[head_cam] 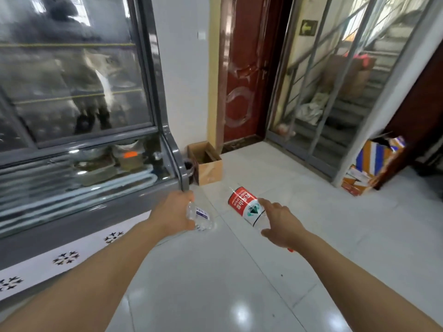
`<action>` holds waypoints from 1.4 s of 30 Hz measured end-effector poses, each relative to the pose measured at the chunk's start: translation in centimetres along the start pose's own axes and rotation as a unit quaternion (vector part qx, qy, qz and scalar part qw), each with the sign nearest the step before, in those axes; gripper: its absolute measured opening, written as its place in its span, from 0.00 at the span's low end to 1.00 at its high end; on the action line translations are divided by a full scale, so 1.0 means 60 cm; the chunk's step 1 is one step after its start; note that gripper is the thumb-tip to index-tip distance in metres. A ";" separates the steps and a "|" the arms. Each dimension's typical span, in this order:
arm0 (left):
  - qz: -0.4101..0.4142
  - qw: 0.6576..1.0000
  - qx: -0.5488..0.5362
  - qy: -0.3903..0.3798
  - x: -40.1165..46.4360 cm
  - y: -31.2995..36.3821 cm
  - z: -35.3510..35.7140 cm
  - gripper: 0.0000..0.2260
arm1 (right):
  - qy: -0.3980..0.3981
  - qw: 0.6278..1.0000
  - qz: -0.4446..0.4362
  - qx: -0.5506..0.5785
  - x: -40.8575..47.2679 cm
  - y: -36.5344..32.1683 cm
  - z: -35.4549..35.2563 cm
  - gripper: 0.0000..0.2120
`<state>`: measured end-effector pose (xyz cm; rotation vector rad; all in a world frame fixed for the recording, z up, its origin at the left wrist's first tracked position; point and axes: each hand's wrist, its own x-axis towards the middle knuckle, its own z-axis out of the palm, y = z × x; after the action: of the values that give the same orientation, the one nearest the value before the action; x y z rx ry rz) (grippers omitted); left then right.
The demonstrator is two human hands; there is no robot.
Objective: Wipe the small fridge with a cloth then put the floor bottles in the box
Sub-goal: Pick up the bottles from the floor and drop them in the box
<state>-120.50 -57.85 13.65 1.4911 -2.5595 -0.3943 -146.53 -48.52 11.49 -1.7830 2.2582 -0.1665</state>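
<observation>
My left hand [175, 212] grips a crumpled clear plastic bottle [200, 216] with a small blue and white label. In my right hand [279, 221] is a clear bottle with a red and white label [244, 203], held near its neck end with its base pointing forward. Both hands are stretched out above the tiled floor. An open brown cardboard box [208, 167] stands on the floor ahead, against the wall and beside the corner of the grey glass-fronted fridge [100, 207]. No cloth is visible.
The fridge fills the left side, its glass showing shelves and containers. A dark red door [244, 68] stands beyond the box. A metal gate [335, 92] with stairs behind is on the right, and colourful cartons [371, 164] lean by a wooden door frame.
</observation>
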 end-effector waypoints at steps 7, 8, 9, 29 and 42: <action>0.041 0.998 0.042 -0.011 0.165 0.120 0.037 0.23 | 0.005 0.999 0.036 0.020 0.089 0.166 -0.043 0.39; 0.047 0.998 0.045 -0.014 0.192 0.130 0.041 0.23 | 0.006 0.999 0.040 0.021 0.107 0.183 -0.046 0.39; 0.053 0.997 0.047 -0.016 0.221 0.140 0.046 0.24 | 0.007 0.999 0.044 0.021 0.128 0.199 -0.050 0.39; 0.059 0.998 0.009 -0.010 0.863 0.210 0.048 0.21 | 0.021 0.996 0.085 0.034 0.674 0.401 -0.198 0.40; -0.062 0.998 0.025 0.015 1.237 0.242 0.071 0.22 | -0.025 0.999 -0.022 0.019 1.154 0.546 -0.279 0.39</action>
<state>-170.25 -114.97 13.94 1.6666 -2.4796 -0.3224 -196.63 -108.80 10.41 -1.7978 2.1688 -0.1695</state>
